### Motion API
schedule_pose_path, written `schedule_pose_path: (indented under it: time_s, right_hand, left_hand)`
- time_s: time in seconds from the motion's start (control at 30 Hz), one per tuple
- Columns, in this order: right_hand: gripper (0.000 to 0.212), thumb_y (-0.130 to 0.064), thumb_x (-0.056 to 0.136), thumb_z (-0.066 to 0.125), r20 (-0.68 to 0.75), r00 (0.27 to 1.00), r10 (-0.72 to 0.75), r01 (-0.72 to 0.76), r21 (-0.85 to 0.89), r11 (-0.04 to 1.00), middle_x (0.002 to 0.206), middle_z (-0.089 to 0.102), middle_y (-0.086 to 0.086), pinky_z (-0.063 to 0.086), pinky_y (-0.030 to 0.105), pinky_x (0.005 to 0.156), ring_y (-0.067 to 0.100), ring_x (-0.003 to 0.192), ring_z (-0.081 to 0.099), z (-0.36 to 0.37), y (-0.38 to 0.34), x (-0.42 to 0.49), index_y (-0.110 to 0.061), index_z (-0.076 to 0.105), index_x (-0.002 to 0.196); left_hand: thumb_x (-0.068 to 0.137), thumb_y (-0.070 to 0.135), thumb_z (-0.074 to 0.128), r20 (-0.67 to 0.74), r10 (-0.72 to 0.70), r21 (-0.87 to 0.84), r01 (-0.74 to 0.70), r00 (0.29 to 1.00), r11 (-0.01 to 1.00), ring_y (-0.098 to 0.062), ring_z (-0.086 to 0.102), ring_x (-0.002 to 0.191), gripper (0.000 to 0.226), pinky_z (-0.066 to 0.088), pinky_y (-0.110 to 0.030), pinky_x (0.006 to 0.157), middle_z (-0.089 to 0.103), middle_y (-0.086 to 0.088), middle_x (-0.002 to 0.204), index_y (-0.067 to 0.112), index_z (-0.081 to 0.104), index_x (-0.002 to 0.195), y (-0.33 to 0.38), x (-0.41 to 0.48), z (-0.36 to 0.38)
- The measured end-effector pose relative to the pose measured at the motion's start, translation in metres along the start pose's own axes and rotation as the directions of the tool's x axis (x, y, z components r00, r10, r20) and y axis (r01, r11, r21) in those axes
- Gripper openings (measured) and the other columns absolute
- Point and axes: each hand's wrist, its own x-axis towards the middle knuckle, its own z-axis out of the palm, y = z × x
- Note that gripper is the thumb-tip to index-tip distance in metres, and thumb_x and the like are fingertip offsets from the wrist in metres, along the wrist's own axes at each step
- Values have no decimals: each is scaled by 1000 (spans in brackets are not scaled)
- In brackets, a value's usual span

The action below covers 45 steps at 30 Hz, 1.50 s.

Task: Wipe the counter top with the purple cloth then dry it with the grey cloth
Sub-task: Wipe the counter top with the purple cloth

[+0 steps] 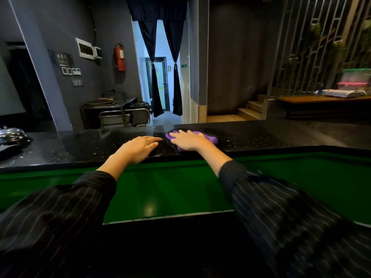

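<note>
The black speckled counter top (251,137) runs left to right in front of me. A purple cloth (210,138) lies flat on it near the middle. My right hand (188,140) presses down on the cloth with spread fingers, palm flat, covering most of it. My left hand (138,147) rests flat on the bare counter just left of the cloth, fingers together, holding nothing. No grey cloth is in view.
A shiny metal dome (11,135) sits on the counter at far left. Below the counter's near edge is a lower green surface (170,189). Beyond the counter are a steel trolley (124,117), a curtained doorway and stairs at the right.
</note>
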Motion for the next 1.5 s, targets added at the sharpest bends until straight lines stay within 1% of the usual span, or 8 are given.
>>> schedule_pose_path:
  time_s: [0.23, 0.43, 0.57, 0.73, 0.93, 1.03, 1.27, 1.5]
  right_hand:
    - [69, -57, 98, 29, -45, 975, 216, -213, 69, 975, 164, 2, 16, 5, 56, 118, 37, 150, 5, -11, 66, -26, -35, -2, 155]
    - [66, -56, 98, 27, -19, 951, 310, -308, 54, 950, 163, 6, 16, 3, 56, 119, 38, 150, 6, -14, 57, 40, -28, 13, 155]
    - [62, -52, 97, 31, -14, 959, 285, -284, 37, 958, 161, 13, 19, 6, 57, 118, 40, 148, 11, -9, 19, 84, -27, 22, 153]
    - [61, -57, 99, 18, 46, 995, 84, -84, -12, 996, 165, 3, 11, 4, 58, 117, 36, 151, 6, -3, -26, 105, -35, 7, 155]
    - [58, -55, 100, 20, 149, 984, -93, 88, 36, 995, 165, -3, 4, -2, 55, 121, 29, 152, -3, -3, -4, 83, -37, 6, 154]
    - [60, -50, 103, 24, 132, 991, -17, 9, 56, 998, 164, -4, 11, 0, 49, 121, 32, 151, -2, -7, 2, 76, -29, 6, 156]
    - [63, -54, 100, 24, 15, 962, 273, -273, 7, 962, 163, 9, 13, 8, 58, 119, 40, 149, 11, -3, -50, 98, -26, 14, 156]
    - [67, -61, 97, 21, 25, 980, 198, -197, -19, 980, 163, 9, 15, 7, 59, 116, 40, 149, 10, 10, -140, 138, -30, 11, 156]
  left_hand:
    - [98, 48, 26, 35, -40, 29, 39, 999, 999, -21, 30, 142, 47, 24, -51, 115, 33, 3, 154, 37, 36, 142, 8, -7, 0]
    - [98, 48, 23, -3, -57, 66, 57, 998, 996, -19, 28, 143, 46, 23, -57, 113, 32, 6, 154, 40, 36, 141, 9, -5, 2]
    - [96, 49, 25, -21, -77, 63, 78, 997, 995, -21, 30, 142, 47, 24, -56, 112, 35, 5, 153, 41, 38, 140, 3, -1, 5]
    - [95, 44, 31, -54, -71, 7, 72, 996, 997, -21, 39, 137, 43, 32, -48, 110, 44, 6, 147, 39, 46, 135, -2, 4, 2]
    - [83, 52, 31, -101, -78, -14, 77, 992, 997, -24, 54, 122, 53, 41, -47, 104, 62, 1, 130, 33, 61, 122, -11, -13, -16]
    - [88, 51, 34, -84, -84, 87, 91, 993, 992, -19, 57, 119, 46, 42, -48, 102, 64, 6, 127, 34, 63, 119, -54, -30, -40]
    - [99, 35, 38, -19, -137, -7, 136, 990, 991, -19, 39, 137, 38, 27, -34, 115, 44, -1, 147, 33, 49, 136, -135, -53, -53]
    - [101, 35, 30, 6, -123, 35, 122, 992, 992, -22, 31, 142, 42, 23, -33, 114, 31, 0, 155, 34, 39, 142, -136, -48, -54]
